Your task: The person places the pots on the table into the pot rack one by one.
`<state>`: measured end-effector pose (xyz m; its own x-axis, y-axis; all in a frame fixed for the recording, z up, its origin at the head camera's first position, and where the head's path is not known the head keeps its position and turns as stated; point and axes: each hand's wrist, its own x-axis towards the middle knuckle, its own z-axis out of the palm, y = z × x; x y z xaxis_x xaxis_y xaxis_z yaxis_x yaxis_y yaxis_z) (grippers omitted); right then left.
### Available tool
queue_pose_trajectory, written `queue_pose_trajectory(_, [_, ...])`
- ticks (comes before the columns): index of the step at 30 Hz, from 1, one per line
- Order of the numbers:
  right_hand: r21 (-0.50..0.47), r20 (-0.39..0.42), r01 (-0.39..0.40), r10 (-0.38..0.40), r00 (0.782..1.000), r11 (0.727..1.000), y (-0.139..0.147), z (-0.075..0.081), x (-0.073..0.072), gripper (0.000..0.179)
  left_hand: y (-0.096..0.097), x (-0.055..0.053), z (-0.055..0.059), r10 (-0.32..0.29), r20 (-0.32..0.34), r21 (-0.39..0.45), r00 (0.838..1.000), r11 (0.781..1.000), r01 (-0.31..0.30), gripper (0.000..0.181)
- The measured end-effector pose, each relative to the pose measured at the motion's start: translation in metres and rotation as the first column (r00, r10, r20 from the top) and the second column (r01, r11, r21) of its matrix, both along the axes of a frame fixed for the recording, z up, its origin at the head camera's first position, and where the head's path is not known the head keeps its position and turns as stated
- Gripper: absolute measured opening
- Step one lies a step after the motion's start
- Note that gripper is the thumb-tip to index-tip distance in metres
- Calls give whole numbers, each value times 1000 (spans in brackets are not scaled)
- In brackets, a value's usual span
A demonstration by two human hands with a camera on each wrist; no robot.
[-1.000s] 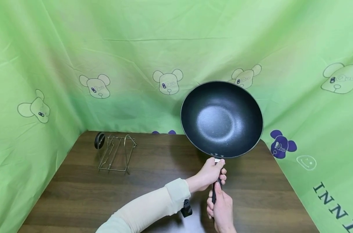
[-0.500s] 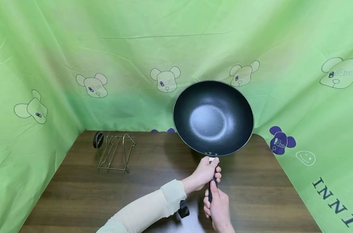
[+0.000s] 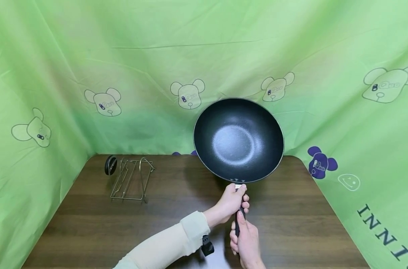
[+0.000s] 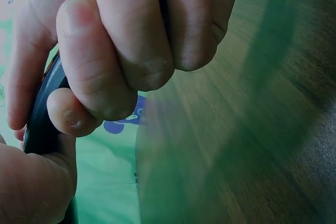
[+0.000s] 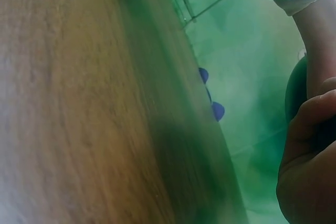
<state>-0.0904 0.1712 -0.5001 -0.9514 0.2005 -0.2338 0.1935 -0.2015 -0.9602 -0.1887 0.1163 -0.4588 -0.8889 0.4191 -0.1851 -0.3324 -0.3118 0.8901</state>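
The wok (image 3: pixel 238 140) is held by left hand (image 3: pixel 230 201) and right hand (image 3: pixel 247 241), well apart from the wire rack (image 3: pixel 130 180) near the tabletop's (image 3: pixel 291 224) far edge.

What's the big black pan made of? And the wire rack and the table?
The black pan looks like metal with a smooth, dark coating: its inside shines and shows rivet-like dots. The wire rack is probably bare metal, since its thin bars gleam. The table has brown wood grain and a slight sheen, but that could be real wood or just a printed surface.
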Motion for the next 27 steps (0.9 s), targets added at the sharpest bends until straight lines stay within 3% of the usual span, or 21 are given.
queue_pose_trajectory(27, [-25, -40, -44, 43, 998, 999, -7, -1, -5, 57, -7, -4, 1, 39, 2, -15, 999, 999, -39, 13])
